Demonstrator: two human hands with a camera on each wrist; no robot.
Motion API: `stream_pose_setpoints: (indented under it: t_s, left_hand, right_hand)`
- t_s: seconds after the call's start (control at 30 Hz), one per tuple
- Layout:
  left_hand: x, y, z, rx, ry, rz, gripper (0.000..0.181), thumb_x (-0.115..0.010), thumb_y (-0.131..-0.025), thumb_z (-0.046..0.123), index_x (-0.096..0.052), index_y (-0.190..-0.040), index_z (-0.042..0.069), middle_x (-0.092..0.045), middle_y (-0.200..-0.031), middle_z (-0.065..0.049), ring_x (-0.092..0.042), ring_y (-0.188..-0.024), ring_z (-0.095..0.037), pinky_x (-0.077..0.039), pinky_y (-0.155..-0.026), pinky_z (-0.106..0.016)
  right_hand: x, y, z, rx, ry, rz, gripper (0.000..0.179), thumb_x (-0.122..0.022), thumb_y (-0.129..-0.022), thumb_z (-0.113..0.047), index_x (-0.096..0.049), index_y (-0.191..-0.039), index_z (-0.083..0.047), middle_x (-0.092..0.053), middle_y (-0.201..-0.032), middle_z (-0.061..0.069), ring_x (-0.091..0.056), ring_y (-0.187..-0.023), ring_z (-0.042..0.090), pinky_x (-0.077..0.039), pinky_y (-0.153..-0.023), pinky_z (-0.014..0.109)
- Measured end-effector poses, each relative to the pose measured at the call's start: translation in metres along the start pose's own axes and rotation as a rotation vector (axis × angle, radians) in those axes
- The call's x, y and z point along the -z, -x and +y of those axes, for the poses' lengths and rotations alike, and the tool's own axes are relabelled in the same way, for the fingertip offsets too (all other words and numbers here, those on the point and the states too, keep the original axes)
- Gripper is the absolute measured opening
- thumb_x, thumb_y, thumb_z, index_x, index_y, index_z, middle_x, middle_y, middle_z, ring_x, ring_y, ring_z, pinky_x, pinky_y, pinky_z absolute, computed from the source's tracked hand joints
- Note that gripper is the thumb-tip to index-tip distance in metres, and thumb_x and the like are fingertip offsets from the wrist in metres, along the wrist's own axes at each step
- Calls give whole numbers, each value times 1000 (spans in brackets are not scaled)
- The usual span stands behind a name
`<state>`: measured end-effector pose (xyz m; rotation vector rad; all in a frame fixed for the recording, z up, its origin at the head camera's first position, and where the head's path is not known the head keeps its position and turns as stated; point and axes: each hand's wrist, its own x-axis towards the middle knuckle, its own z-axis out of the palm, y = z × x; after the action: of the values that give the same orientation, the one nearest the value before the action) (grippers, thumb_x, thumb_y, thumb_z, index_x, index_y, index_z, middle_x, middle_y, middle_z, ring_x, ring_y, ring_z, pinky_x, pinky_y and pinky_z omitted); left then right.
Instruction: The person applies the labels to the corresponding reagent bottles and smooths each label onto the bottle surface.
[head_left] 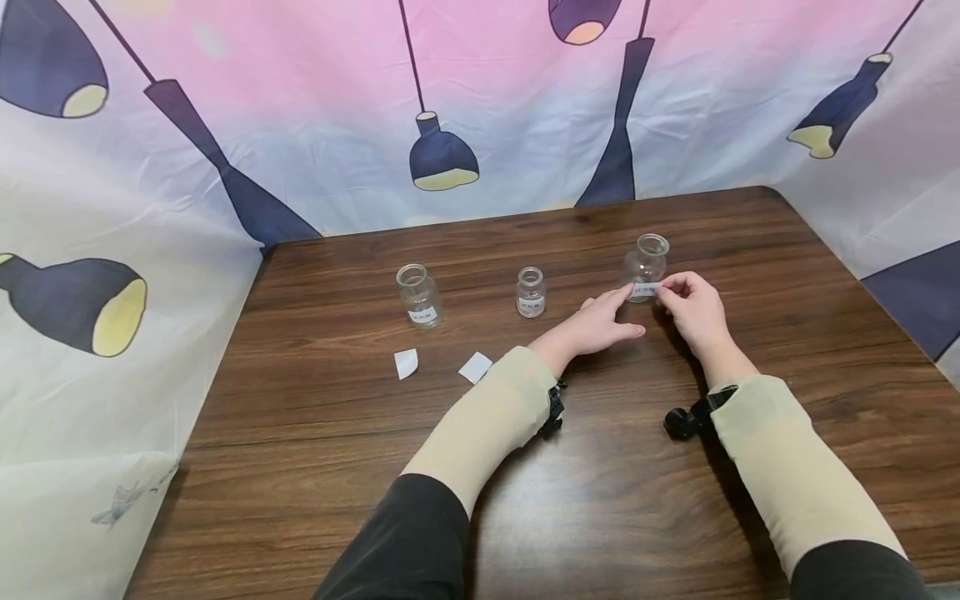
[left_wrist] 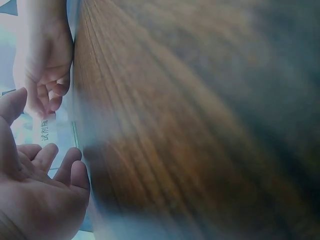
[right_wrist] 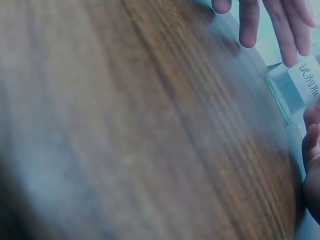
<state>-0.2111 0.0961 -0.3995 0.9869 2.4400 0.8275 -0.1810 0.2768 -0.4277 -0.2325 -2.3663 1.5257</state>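
Note:
On the far right of the table in the head view stands a round clear glass bottle [head_left: 647, 260] with a wide lipped mouth. Across its front lies a white label [head_left: 644, 290] with printed characters. The right hand [head_left: 694, 312] pinches the label's right end between thumb and curled fingers. From the left, the left hand [head_left: 596, 325] reaches over with fingers extended, its fingertips at the label's left end and its thumb held apart. Both wrist views show the label between the two hands, with the bottle behind it.
A small labelled glass bottle [head_left: 531, 293] stands left of the hands, and a taller labelled bottle [head_left: 418, 293] farther left. Two small white paper pieces, a curled one [head_left: 406, 363] and a flat one [head_left: 474, 367], lie nearer, the flat one beside the left sleeve. A printed curtain [head_left: 495, 92] hangs behind the table.

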Motion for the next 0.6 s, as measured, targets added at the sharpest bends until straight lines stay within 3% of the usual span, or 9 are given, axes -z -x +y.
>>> stream_pose_setpoints:
  t_s: [0.27, 0.47, 0.6]
  left_hand:
    - [5, -1, -3, 35, 37, 34, 71, -54, -93, 37, -20, -150, 13, -26, -152, -3, -21, -138, -14, -15, -110, -28]
    - [8, -3, -7, 88, 87, 132, 63, -54, -94, 32, -27, -148, 14, -34, -148, -1, -26, -137, -16, -21, -109, -29]
    - [9, -7, -5, 104, 94, 200, 63, -56, -93, 31, -29, -147, 13, -39, -145, 0, -29, -135, -16, -20, -109, -28]
  right_hand:
    - [4, -2, 2, 21, 54, 5, 19, -59, -90, -12, -56, -97, 6, -52, -69, -15, -49, -59, 2, -41, -53, 16]
    - [9, -5, 2, 28, 67, 5, 21, -62, -88, -12, -56, -98, 5, -52, -72, -15, -49, -59, -1, -40, -53, 14]
    - [13, -8, 1, 35, 73, -29, 31, -63, -89, -14, -53, -109, 7, -55, -83, -13, -52, -68, -6, -42, -58, 12]
